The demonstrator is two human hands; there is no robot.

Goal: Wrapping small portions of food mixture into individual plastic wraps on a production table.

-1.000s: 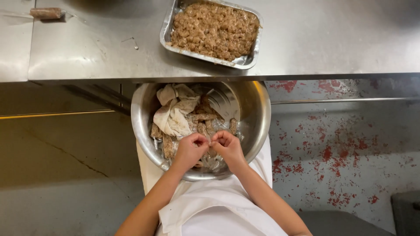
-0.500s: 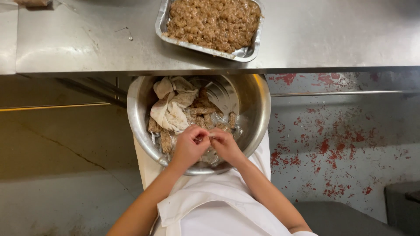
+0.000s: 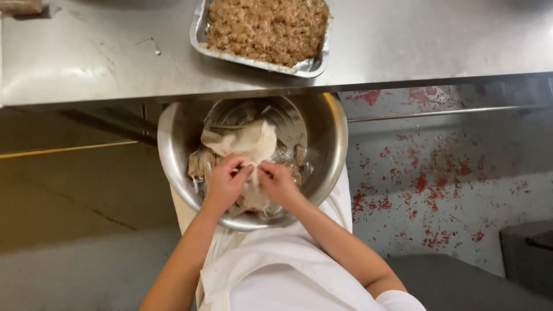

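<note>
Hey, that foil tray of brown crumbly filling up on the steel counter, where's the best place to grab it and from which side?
Take the foil tray by its rolled rim at the near right corner, coming from the counter's front edge. That corner sits close to the steel counter edge, above the metal bowl, and its rim is bare. Thin foil probably flexes under the heaped filling, so support the opposite rim too.

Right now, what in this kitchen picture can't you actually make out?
- Bowl bottom, head view: hidden by the pale sheets and both hands.
- Left hand and right hand fingers: curled together, their grip unclear.
- Foil tray: top cut off by the frame.
- Brown object, top-left: cut off, unidentifiable.
</note>
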